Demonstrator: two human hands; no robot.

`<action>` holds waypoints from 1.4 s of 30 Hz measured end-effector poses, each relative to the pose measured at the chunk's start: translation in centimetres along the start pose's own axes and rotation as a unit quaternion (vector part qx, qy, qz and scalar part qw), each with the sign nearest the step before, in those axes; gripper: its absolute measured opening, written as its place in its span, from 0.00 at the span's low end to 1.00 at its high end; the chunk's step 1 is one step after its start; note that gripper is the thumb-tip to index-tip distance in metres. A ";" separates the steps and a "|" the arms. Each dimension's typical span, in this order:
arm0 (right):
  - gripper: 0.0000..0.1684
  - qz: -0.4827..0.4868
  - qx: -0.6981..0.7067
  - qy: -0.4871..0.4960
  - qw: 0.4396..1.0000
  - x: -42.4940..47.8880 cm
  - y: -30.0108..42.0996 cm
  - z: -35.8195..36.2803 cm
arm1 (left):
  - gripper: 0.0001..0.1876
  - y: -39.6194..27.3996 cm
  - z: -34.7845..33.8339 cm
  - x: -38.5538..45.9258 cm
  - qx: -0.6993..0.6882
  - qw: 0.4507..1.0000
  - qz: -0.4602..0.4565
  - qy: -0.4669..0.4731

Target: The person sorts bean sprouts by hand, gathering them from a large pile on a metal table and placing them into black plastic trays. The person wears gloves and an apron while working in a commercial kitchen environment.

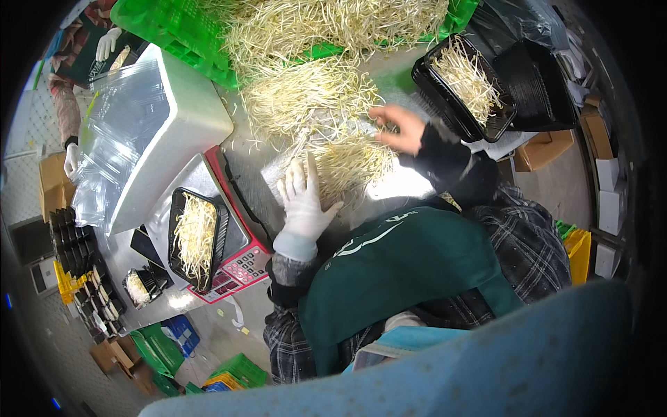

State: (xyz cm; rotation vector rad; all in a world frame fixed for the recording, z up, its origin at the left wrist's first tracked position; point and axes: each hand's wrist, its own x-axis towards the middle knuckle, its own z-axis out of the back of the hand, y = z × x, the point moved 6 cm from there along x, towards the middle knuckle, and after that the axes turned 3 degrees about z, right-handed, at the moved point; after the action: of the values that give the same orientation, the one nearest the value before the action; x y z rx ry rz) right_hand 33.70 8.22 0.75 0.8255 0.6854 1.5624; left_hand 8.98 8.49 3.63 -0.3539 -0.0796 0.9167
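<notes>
Bean sprouts point(312, 94) lie heaped on the metal table, spilling from a green plastic crate point(177, 36). My left hand point(302, 206), in a white glove, rests at the near left edge of a smaller bunch of sprouts point(349, 167), thumb spread and nothing gripped. My bare right hand point(400, 127) is at the right side of the sprouts, slightly blurred. Its fingers are apart and curved, with the tips touching or just above the strands. On the right, a black plastic tray point(492, 133) holds sprouts. Another black tray of sprouts point(195, 234) sits on a red-edged weighing scale point(242, 271).
A white foam box point(193, 99) with clear plastic lids point(130, 104) stands left of the sprouts. Stacked black trays point(542, 88) stand at the right. A co-worker's gloved hands point(108, 44) show at the far left. Crates point(239, 372) and cardboard boxes point(544, 150) lie below table level.
</notes>
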 end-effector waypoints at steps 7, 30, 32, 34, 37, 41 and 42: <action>0.46 0.116 -0.226 0.085 0.963 0.1 3.2 -7.3 | 0.44 1.6 -3.1 2.6 0.082 0.987 -0.045 -0.127; 0.24 0.189 -0.263 0.069 0.944 1.3 13.4 -1.9 | 0.33 2.3 -0.6 4.9 -0.063 0.991 -0.034 -0.115; 0.18 0.264 -0.208 -0.019 0.942 -0.1 15.8 1.1 | 0.33 1.1 2.0 5.4 -0.293 0.950 -0.047 -0.101; 0.11 0.303 -0.185 -0.030 0.935 -0.2 15.1 1.8 | 0.32 0.5 2.8 3.5 -0.448 0.884 -0.066 -0.115; 0.12 0.217 0.149 0.100 0.959 0.5 10.8 1.2 | 0.30 2.2 1.6 -0.1 -0.131 0.953 -0.150 -0.229; 0.19 0.039 0.470 0.053 0.880 -0.8 3.3 -2.3 | 0.36 1.7 0.5 -3.2 -0.112 0.987 -0.040 -0.109; 0.26 -0.025 0.460 -0.100 0.882 -2.6 1.4 -3.0 | 0.36 2.1 -0.1 -3.6 -0.100 0.990 -0.038 -0.094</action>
State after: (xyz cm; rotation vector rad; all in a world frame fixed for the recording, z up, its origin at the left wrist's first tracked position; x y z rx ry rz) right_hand 30.64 5.49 -0.19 1.6210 1.3090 1.0261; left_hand 5.22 6.82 3.10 -0.4475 -0.3587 0.8675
